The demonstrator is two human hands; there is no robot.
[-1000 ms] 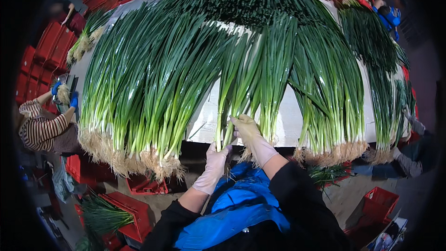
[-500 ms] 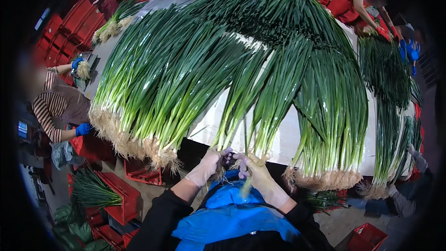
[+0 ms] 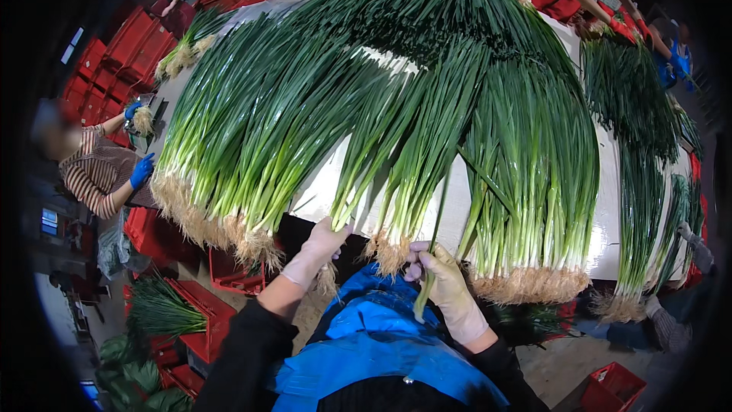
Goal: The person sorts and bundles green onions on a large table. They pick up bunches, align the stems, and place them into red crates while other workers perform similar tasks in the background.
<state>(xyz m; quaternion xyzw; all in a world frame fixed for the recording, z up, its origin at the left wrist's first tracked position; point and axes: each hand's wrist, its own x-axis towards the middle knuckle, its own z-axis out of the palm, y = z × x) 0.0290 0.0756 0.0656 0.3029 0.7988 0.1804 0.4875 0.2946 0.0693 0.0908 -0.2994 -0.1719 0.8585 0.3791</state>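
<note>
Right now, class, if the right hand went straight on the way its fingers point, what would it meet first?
Probably the pale roots of the middle green-onion bunch, just ahead and leftward of the right hand; depth is unclear.

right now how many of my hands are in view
2: left hand gripping onion stalks at the table edge, right hand holding a green leaf by the blue apron.

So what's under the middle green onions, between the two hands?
Pale tabletop shows in gaps beside the middle green onions, and their roots hang past its near edge. Directly beneath them, the surface is covered, so I can't see what's there.
</note>
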